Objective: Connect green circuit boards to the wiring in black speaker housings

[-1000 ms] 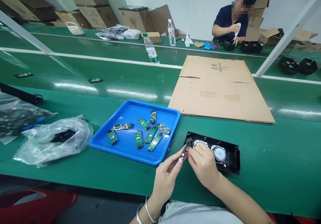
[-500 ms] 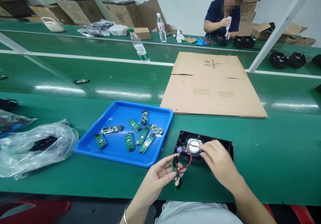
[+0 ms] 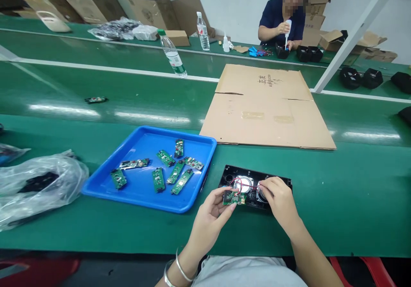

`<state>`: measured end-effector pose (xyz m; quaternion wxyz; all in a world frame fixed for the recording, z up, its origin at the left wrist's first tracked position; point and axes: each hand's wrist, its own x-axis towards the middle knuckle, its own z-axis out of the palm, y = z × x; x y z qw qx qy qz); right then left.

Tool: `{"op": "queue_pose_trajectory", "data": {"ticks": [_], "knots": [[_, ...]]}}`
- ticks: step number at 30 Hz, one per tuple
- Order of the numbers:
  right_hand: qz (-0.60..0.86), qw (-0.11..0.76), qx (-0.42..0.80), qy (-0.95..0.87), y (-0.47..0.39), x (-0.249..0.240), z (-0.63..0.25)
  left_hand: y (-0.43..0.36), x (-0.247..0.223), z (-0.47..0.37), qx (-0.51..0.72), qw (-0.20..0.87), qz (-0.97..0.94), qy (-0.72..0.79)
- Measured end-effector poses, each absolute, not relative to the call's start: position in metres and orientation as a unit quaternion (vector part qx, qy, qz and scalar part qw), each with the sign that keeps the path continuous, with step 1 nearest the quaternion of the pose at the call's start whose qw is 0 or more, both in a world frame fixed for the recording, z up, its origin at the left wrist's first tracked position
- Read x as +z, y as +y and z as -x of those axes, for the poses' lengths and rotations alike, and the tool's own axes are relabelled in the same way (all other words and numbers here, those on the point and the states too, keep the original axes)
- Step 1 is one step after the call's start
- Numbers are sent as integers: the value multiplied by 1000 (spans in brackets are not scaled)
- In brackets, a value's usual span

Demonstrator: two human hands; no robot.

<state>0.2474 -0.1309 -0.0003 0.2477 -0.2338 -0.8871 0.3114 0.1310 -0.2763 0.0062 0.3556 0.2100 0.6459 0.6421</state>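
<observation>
Between the thumb and fingers of my left hand (image 3: 213,216) is a green circuit board (image 3: 233,198), held level just over the near left part of a black speaker housing (image 3: 248,205). Two round speakers sit in the housing; the left speaker (image 3: 244,184) shows its silver back, and my fingers partly cover the right one. Thin red and dark wires (image 3: 252,186) run across from the board side to my right hand (image 3: 278,197). Its thumb and forefinger pinch the wire end above the right speaker. The tip of that wire is hidden.
A blue tray (image 3: 135,198) with several green circuit boards lies to the left, beside a clear plastic bag (image 3: 69,192). Flattened cardboard (image 3: 269,128) lies beyond the housing. Across the bench a person (image 3: 282,17) holds a white bottle over a black part.
My left hand has turned the circuit board from upright to level and brought it over the housing. My right hand stays pinched near the right speaker. The view has shifted slightly.
</observation>
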Motion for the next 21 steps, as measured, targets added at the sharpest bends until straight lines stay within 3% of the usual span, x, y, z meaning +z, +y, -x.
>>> {"op": "queue_pose_trajectory", "data": {"ticks": [3,7,14,21], "knots": [[279,258,447,-810,-130,-6,-240,-273,5,-133,627,342,-204,669],[333,209,585,-710,-130,-7,-236,-271,5,-135,639,357,-175,658],[223,194,533,-793,-133,-3,-235,-268,8,-133,618,377,-171,668],[240,162,562,-775,-132,-8,-236,-268,9,-132,611,387,-184,666]]}}
